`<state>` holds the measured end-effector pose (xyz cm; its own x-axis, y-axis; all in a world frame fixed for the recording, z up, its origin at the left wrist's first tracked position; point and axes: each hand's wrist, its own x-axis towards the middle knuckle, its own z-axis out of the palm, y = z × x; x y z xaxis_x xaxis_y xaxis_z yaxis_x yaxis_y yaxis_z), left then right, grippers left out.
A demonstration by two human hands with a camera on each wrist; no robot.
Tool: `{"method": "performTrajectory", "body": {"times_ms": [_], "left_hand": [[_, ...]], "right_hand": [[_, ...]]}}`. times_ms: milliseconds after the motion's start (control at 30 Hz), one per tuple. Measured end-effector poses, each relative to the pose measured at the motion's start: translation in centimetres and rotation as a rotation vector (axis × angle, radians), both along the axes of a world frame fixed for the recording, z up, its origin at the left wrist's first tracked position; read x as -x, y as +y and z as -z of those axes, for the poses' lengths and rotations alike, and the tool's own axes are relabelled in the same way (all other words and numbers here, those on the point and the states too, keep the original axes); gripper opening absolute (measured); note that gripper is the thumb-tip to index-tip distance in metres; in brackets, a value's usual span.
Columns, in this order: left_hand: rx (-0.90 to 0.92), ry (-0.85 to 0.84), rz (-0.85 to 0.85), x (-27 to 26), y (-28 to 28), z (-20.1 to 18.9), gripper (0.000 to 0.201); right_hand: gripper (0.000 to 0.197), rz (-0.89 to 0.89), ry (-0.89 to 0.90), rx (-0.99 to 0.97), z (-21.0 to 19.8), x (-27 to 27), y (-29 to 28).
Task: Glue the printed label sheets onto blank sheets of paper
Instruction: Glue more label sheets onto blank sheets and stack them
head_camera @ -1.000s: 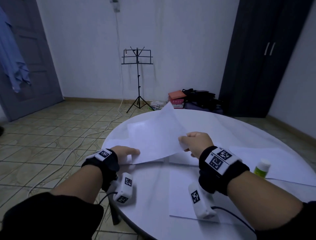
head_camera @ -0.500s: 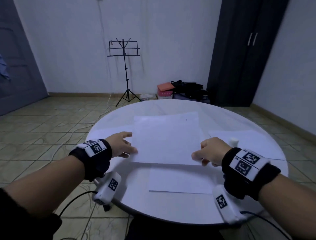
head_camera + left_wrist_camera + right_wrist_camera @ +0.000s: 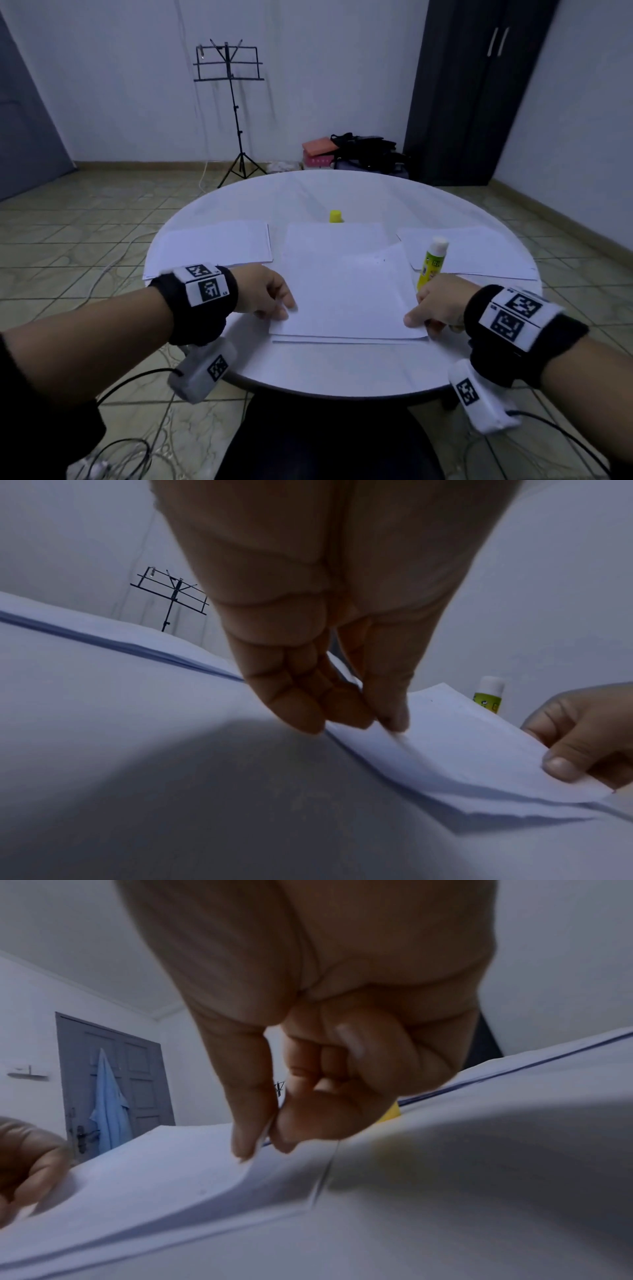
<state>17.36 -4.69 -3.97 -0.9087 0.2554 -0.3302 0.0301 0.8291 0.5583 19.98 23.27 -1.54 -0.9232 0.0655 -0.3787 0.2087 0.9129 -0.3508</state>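
Fingers [image 3: 394, 712] of left hand [image 3: 263, 294] and right hand [image 3: 435, 305] pinching opposite side edges of top sheet [image 3: 349, 294], hovering just over lower sheet [image 3: 342, 340] on counter [image 3: 325, 373]; thin, floppy, crease-prone, likely best gripped at both edges.

Hands: two — left hand [image 3: 265, 294] and right hand [image 3: 436, 305], one at each side edge of the top sheet [image 3: 346, 294].
Sheets in the middle: at least two — the top sheet over a lower sheet [image 3: 337, 236]; more layers cannot be told.
Paper stacks at the sides: two — left stack [image 3: 212, 248], right stack [image 3: 479, 250].
Glue sticks: one [image 3: 432, 262], upright.
Yellow caps: one [image 3: 336, 216], beyond the sheets.
Tables: one [image 3: 342, 370], round.
Music stands: one [image 3: 231, 102].
Wristbands: two, one per wrist.
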Motion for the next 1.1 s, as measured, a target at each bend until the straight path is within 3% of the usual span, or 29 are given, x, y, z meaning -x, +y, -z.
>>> {"method": "performTrajectory", "body": {"times_ms": [267, 1100], "left_hand": [[0.092, -0.041, 0.012, 0.2, 0.8, -0.1, 0.016], [0.214, 0.019, -0.016, -1.2, 1.4, -1.0, 0.028]], "right_hand": [[0.04, -0.092, -0.023, -0.155, -0.1, 0.1, -0.2], [0.041, -0.153, -0.014, -0.197, -0.1, 0.4, -0.3]]}}
